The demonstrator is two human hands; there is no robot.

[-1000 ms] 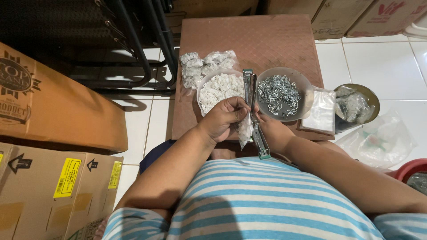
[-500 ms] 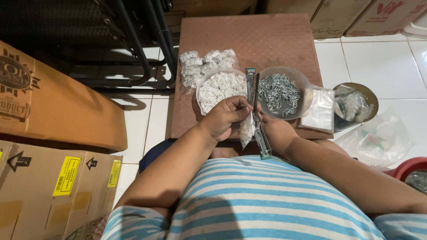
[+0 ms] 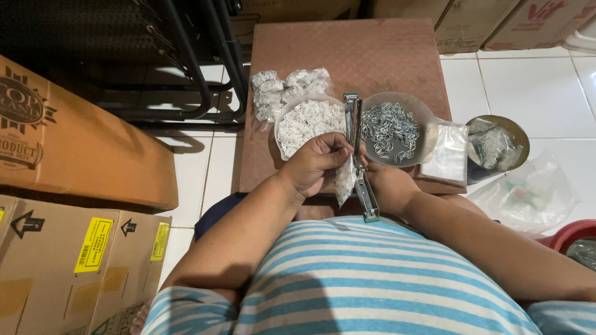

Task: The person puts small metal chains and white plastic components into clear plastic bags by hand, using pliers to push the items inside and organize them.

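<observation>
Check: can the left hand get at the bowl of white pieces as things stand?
Probably yes. The left hand sits right at the near rim of the bowl of white pieces, nothing between, but it's pinching a small clear bag.

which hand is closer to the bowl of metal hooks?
Right. The right hand sits just below the bowl of metal hooks, gripping the stapler. The left hand is across the stapler, beside the bowl of white pieces.

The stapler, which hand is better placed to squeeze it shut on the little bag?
Probably the right hand: it already grips the stapler, while the left hand pinches the small bag at its mouth.
</observation>
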